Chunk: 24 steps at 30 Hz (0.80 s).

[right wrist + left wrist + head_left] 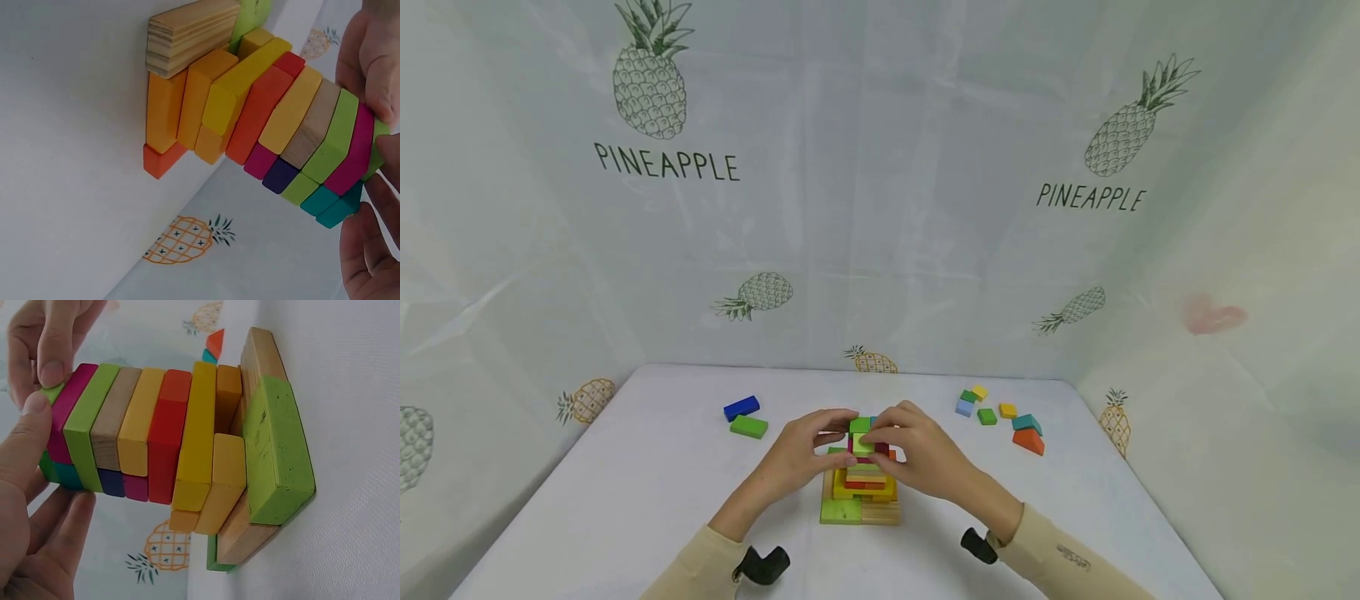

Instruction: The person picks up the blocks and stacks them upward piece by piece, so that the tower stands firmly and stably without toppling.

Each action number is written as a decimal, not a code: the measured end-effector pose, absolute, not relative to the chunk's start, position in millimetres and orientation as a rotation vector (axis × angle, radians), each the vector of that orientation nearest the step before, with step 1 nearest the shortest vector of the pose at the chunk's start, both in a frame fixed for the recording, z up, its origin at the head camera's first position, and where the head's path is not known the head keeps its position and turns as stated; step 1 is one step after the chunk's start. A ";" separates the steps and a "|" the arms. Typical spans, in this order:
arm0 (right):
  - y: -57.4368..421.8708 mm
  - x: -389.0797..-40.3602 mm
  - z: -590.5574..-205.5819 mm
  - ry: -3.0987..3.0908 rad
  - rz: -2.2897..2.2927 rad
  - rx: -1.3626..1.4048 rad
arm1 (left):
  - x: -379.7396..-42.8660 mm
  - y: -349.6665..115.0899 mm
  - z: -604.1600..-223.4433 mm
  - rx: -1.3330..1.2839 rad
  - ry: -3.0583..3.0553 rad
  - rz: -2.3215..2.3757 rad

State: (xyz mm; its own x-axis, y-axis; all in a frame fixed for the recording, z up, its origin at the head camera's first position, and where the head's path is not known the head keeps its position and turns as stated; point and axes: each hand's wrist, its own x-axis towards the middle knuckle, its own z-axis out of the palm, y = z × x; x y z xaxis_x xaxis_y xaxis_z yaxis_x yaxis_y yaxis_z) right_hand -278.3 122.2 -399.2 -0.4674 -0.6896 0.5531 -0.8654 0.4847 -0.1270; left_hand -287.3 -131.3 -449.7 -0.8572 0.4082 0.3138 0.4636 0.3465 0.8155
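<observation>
Gripping the top of a toy-block tower (167, 440) — left hand (802, 450) and right hand (927, 452) curled round it, lime-green block (862, 448) between.

a pale curtain (887, 183) hangs behind the white table (625, 483). 2 labelled pineapple prints (650, 92) show high above the table, a reddish mark (1213, 318) beyond its right side.

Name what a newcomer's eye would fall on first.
First, the tall tower of bright blocks near the middle of the white table. Next, the big pineapple drawings on the pale sheet behind it. Then the loose blocks on the table, two left of the tower and several to its right.
</observation>
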 end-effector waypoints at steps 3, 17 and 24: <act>119.6 -278.1 -399.1 -2.295 0.557 1.298 | -287.3 -131.3 -449.4 -0.830 -2.533 -1.571; 127.6 -278.4 -400.3 -2.327 0.645 1.267 | -285.5 -129.3 -449.3 -0.829 -2.522 -1.554; 171.4 -299.0 -401.4 -2.403 0.717 1.058 | -284.6 -126.8 -449.5 -0.775 -2.539 -1.538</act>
